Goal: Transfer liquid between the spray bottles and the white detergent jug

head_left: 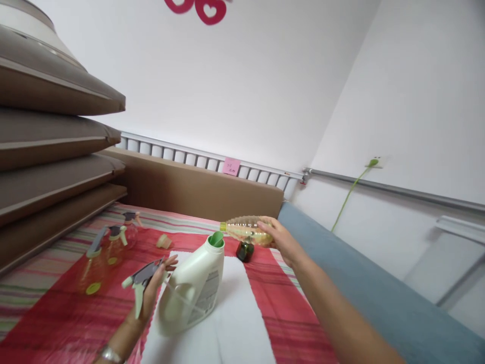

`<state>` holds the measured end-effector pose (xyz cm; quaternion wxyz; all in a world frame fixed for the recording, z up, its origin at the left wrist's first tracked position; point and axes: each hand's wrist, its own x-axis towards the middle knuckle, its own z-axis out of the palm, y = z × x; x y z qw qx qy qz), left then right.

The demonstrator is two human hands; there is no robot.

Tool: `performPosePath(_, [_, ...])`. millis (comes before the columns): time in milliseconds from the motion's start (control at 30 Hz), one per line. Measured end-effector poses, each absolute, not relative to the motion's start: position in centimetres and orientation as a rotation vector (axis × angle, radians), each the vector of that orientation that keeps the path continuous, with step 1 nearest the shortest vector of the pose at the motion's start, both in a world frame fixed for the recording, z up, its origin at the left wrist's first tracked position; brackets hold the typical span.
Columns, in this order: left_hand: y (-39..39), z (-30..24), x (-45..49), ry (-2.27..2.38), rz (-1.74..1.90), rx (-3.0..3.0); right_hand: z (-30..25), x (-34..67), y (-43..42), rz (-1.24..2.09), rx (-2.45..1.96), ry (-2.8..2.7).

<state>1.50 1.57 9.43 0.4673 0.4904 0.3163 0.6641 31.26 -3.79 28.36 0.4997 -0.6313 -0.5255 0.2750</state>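
My right hand (pixel 280 238) grips a clear plastic bottle (pixel 244 228) lying on its side, its mouth pointing left just above the green spout (pixel 216 239) of a white detergent jug (pixel 194 288). The jug stands on a white cloth (pixel 231 323). My left hand (pixel 153 288) holds a spray trigger head (pixel 141 279), grey and pale green, right beside the jug's handle. A small dark green bottle (pixel 245 251) stands under the tilted bottle.
Two spray bottles (pixel 113 242) and a clear one with a green base (pixel 93 268) lie on the red striped cover at the left. Brown cushions (pixel 49 146) are stacked at far left. A blue-grey ledge (pixel 371 293) runs along the right.
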Motion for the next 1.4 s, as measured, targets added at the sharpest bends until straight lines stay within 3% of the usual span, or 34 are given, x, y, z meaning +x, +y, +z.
performPosePath(167, [0.8,12.7,0.1,0.694,1.639,0.980,25.6,31.7,-6.2,0.822,-1.407,-1.223])
performPosePath(300, [-0.4,15.4,-1.5,0.561,1.703,0.772,19.3,30.5,-9.8,1.202,-1.052,-1.000])
performPosePath(533, [-2.5,17.1,-1.9,0.559,1.740,0.794,11.4,26.9,-13.2,1.534,-0.930,-0.637])
performPosePath(1133, [-3.9,16.6,1.0,0.646,1.714,1.171,10.8,26.8,-13.5,1.570,-0.921,-0.625])
performPosePath(1400, [-6.7,14.1,5.5,0.636,1.435,1.409,10.2,21.7,-14.0,1.627,-0.755,-0.545])
